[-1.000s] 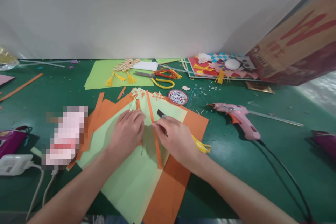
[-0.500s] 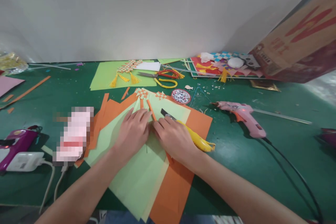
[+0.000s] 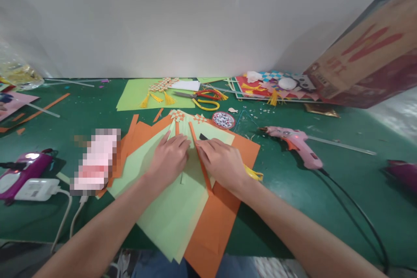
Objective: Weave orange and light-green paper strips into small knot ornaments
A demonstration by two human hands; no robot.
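Observation:
My left hand (image 3: 171, 157) rests on light green sheets (image 3: 163, 221), its fingers curled around a narrow green paper strip (image 3: 183, 179) whose lower end shows below them. An orange paper strip (image 3: 204, 173) slants down between my hands. The thumb and fingers of my right hand (image 3: 223, 160) are closed at its edge; the fingertip contact is partly hidden. Beneath that hand lies a yellow-handled craft knife (image 3: 254, 173), mostly covered, its dark tip poking out. Just beyond my fingers sit two small woven orange-and-green paper pieces, one on the left (image 3: 177, 115) and one on the right (image 3: 200, 118).
On the right lies a pink hot glue gun (image 3: 298, 139) with its cord. Scissors (image 3: 205, 97), a round tub of googly eyes (image 3: 223, 120) and a tasselled woven piece (image 3: 163, 84) are at the back. A blurred-out phone (image 3: 97, 160) and white charger (image 3: 37, 189) occupy the left.
The orange strip's upper end has shifted right, away from my left hand. My right hand has turned slightly and now covers more of the knife. The whole view has shifted a little.

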